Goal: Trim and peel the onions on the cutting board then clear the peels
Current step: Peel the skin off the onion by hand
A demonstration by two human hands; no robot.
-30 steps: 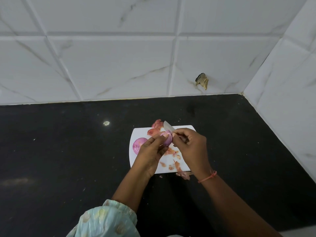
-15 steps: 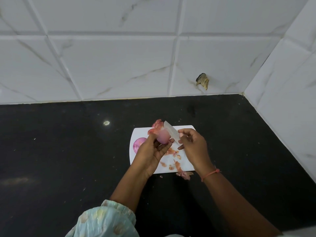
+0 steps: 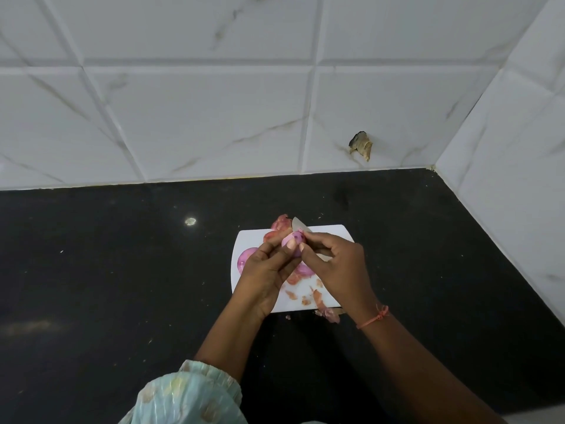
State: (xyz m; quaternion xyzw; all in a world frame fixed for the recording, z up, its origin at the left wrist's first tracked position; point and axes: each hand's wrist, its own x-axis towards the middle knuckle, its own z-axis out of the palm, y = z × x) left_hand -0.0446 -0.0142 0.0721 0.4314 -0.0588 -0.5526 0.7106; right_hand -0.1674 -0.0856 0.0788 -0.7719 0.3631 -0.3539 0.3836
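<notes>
Both hands are working above a white cutting board [image 3: 333, 233] that is lying on a black table [image 3: 122, 286]; the left hand [image 3: 269, 270] is curling its fingers around a small purple onion [image 3: 295, 240] and holding it up off the board, with two fingertips [image 3: 290, 245] showing pale nails against the onion's near side; the right hand [image 3: 336, 264] is gripping a knife [image 3: 299, 224], its handle hidden inside the closed fingers, and only the pale tip of the blade is poking out beyond the onion toward the wall; the right thumb is pressing near the onion's top, just beside the blade; whether the blade is cutting into the onion or merely lying against it cannot be told.

A second peeled onion [image 3: 244, 260] is sitting on the left part of the board, half hidden by the left hand; a third purple piece [image 3: 305, 270] is showing between the two hands on the board; a heap of reddish peels [image 3: 279, 224] is lying at the board's far edge, partly over onto the table; smaller peel scraps [image 3: 305, 296] are scattered across the near part of the board, and one larger peel [image 3: 328, 315] is lying on the table just off the board's near edge.

A pale green sleeve [image 3: 189, 396] is covering the left forearm; an orange thread [image 3: 374, 319] is tied around the right wrist; a white marbled tile wall [image 3: 214, 117] is rising behind the table, with a chipped brown hole [image 3: 361, 145] in one tile.
</notes>
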